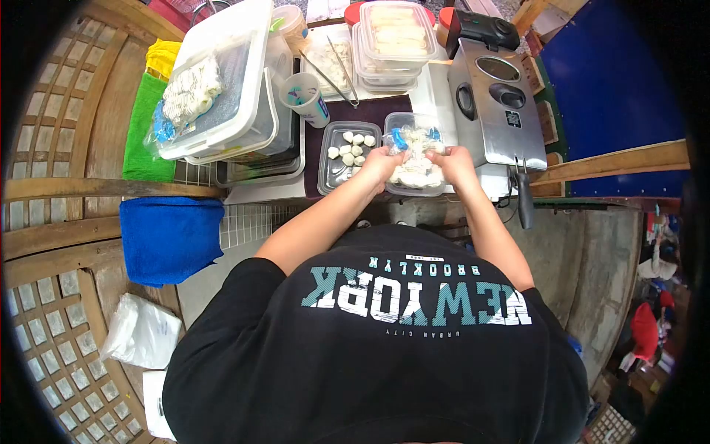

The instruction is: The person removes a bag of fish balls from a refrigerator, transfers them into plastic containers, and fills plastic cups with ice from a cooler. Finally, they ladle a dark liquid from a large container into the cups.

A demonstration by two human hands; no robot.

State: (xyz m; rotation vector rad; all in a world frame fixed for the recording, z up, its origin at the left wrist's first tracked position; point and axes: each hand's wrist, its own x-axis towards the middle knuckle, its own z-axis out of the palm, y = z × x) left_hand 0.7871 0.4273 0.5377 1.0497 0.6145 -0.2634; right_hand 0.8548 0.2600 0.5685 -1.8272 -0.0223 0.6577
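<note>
Between my two hands is a clear plastic bag (416, 140) with blue markings and pale food pieces in it. My left hand (381, 164) is closed on the bag's left side, and my right hand (454, 164) grips its right side. Directly beneath is a clear plastic container (390, 124) with whitish pieces (416, 180) in its bottom; the bag hides part of them. To the left of it, beside my left hand, a second clear tray (328, 157) holds several small white balls (347, 152).
Metal tongs (339, 72) lean across a container (325, 53) at the back, near a plastic cup (305, 99). Stacked tubs (399, 33) stand behind. A steel deep fryer (503, 96) is on the right, a large lidded bin (259, 111) on the left with another bag (194, 90) on top.
</note>
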